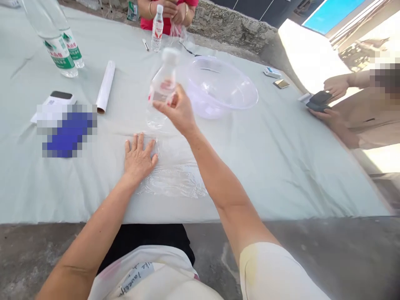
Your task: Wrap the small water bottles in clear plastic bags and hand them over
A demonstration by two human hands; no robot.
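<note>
My right hand (179,110) grips a clear plastic bottle (159,93) with a white cap around its middle, held upright in front of the basin; the bottle is slightly blurred. Flat on the table, my left hand (139,158) has its fingers spread and touches the left edge of a sheet of clear plastic film (178,175). This film lies wrinkled on the cloth between my forearms. Just behind the bottle to the right stands a translucent pale purple basin (212,110).
A roll of film (106,87) and two large water bottles (64,58) stand to the left, near a blurred blue item (68,133). A small bottle (158,29) stands by a person in red (168,12). At right, another person's hands (336,89) hold a dark object.
</note>
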